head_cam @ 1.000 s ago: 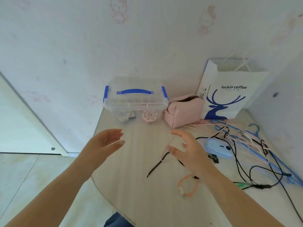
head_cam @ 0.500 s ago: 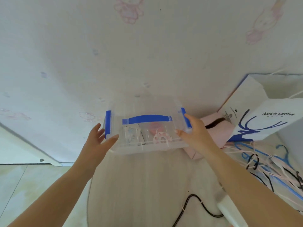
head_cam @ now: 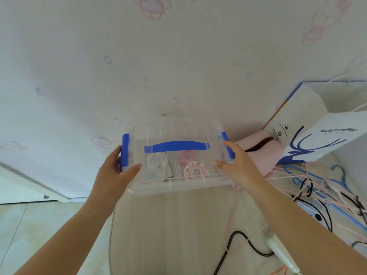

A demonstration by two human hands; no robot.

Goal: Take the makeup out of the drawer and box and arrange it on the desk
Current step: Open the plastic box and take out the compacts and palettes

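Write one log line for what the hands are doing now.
left hand: on box left latch | right hand: on right latch | lid: on

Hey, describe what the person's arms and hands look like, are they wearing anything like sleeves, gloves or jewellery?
Both forearms are bare as far as the view shows: no sleeves in sight. The left hand and the right hand wear no gloves, and no rings, bracelets or watch show on the fingers or wrists. The fingernails look short and unpainted, though the picture is too soft to be sure.
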